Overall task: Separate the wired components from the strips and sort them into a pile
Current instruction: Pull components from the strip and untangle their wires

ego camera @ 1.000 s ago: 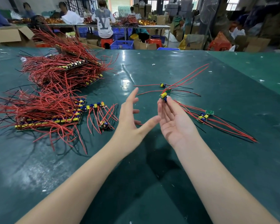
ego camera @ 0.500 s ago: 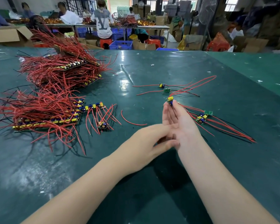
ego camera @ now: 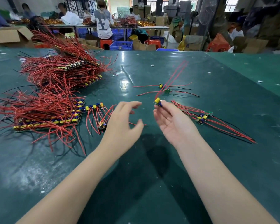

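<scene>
A dark green worktable (ego camera: 152,183) fills the view, with cardboard boxes and a blue crate (ego camera: 121,45) behind it. Half a second ago the left hand (ego camera: 122,125) lay against the right wrist; it has since pulled away and hangs empty, fingers spread. The right hand (ego camera: 171,122), palm up, pinches a wired component (ego camera: 157,101) at its fingertips, its red leads blurred. Uncut strips (ego camera: 47,117) lie left; the separated pile (ego camera: 201,118) lies right.

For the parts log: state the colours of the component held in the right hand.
Yellow and blue, trailing red wires; the component shows best in the head view.
</scene>
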